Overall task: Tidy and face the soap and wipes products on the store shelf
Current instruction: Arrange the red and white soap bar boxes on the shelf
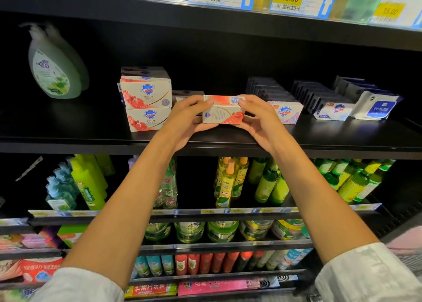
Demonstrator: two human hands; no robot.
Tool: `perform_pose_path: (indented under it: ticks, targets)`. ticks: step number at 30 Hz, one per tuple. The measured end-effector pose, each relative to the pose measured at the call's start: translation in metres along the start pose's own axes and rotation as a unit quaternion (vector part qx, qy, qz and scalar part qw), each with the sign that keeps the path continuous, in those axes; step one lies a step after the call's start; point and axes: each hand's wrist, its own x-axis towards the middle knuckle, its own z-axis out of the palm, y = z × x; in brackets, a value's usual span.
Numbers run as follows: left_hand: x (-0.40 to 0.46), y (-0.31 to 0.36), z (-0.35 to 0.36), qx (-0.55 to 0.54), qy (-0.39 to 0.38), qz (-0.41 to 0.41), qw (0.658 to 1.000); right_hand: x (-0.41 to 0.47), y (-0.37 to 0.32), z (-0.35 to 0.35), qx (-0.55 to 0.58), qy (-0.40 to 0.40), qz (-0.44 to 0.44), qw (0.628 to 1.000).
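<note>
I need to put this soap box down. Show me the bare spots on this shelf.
Widest bare patch: between the pump bottle and the stacked soap boxes. The front edge of the shelf is bare too. Crowded: right of the held box, where the lilac box, white box and wipes sit close together.

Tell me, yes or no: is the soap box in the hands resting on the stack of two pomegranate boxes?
No. Both hands hold the soap box apart from the stack, to its right.
</note>
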Motion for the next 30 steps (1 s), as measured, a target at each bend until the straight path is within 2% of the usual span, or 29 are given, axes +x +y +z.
perform_pose_path:
  ticks: [5, 11, 19, 30]
  targets:
    - [0.0, -0.0015, -0.0007, -0.003, 0.009, 0.012, 1.0, 0.0008, -0.0005, 0.0009, 0.015, -0.011, 0.012, 1.0]
    - [0.0002, -0.0021, -0.0016, 0.0, 0.001, 0.019, 1.0, 0.0002, 0.0009, 0.0013, -0.033, -0.013, -0.004, 0.999]
    - [-0.0005, 0.0021, -0.0005, -0.05, 0.0, -0.011, 0.999, 0.0002, 0.0047, -0.0027, -0.037, -0.007, -0.035, 0.999]
    - [0.0007, -0.0006, -0.0027, -0.037, 0.016, 0.002, 0.999, 0.0027, 0.0061, -0.0047, -0.037, -0.007, -0.036, 0.999]
